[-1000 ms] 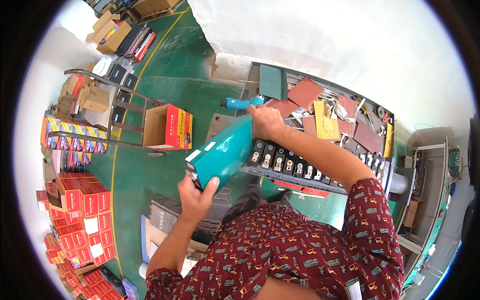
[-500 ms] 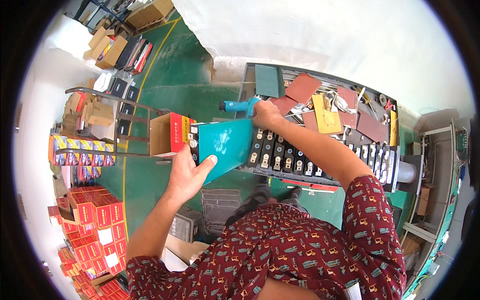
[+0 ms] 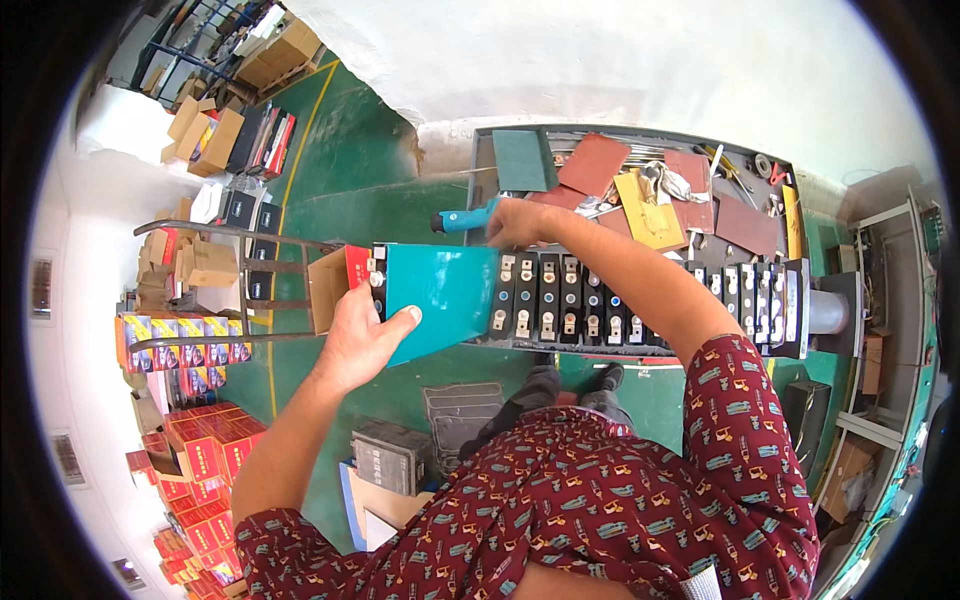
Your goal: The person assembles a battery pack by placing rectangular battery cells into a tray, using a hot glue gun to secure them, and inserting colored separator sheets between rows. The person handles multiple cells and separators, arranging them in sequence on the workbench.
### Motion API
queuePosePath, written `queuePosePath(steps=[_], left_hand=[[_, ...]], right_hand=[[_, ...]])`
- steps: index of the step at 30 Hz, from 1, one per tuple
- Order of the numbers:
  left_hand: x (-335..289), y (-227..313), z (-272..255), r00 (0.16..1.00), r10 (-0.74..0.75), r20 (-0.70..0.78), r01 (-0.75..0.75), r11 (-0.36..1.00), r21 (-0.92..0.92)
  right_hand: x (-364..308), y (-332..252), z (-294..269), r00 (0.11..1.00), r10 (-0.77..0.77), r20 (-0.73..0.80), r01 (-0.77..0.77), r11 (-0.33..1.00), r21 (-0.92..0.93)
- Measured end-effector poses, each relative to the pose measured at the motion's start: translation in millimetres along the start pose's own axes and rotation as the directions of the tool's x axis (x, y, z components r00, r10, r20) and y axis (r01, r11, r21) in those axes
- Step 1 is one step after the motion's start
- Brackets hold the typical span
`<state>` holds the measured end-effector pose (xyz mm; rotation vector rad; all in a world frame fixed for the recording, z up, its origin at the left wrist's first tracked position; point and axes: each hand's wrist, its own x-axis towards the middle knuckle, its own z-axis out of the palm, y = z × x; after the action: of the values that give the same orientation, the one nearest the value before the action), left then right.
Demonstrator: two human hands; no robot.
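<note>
My left hand (image 3: 362, 338) grips the left near corner of a teal battery block (image 3: 445, 300), thumb on its face. The block lies level at the left end of a long row of black battery cells (image 3: 640, 300) with metal terminals. My right hand (image 3: 515, 222) is closed over the block's far edge. A teal-handled tool (image 3: 460, 218) sticks out to the left right beside that hand; whether the hand also touches it is unclear.
The workbench (image 3: 800, 300) behind the row holds red, yellow and green sheets (image 3: 650, 205) and small tools. A metal trolley (image 3: 250, 290) with an open carton stands at left. Red boxes (image 3: 200, 450) are stacked on the green floor, and a black unit (image 3: 390, 458) lies near my feet.
The teal block has swung up from a tilted position below the bench to lie level at the row's left end. My left hand rose with it; my right hand stayed at its far edge.
</note>
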<state>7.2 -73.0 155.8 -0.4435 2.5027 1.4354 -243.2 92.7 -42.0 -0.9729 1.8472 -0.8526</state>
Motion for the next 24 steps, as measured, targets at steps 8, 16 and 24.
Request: queuePosePath(steps=[8, 16, 24], left_hand=[[38.6, 7.9, 8.4, 1.0, -0.003, 0.02, 0.001, 0.996, 0.092], [68.6, -6.9, 52.1, 0.989, -0.135, -0.063, 0.149, 0.922, 0.357], [81.9, -42.1, 111.4, 0.956, -0.192, -0.223, 0.279, 0.83, 0.482]], right_hand=[[-0.7, -0.5, -9.0, 0.998, -0.032, 0.045, 0.034, 0.998, -0.049], [8.7, 5.0, 0.4, 0.998, -0.061, -0.025, 0.056, 0.987, -0.152], [4.4, 24.0, 17.3, 0.982, -0.132, -0.135, 0.12, 0.989, -0.092]])
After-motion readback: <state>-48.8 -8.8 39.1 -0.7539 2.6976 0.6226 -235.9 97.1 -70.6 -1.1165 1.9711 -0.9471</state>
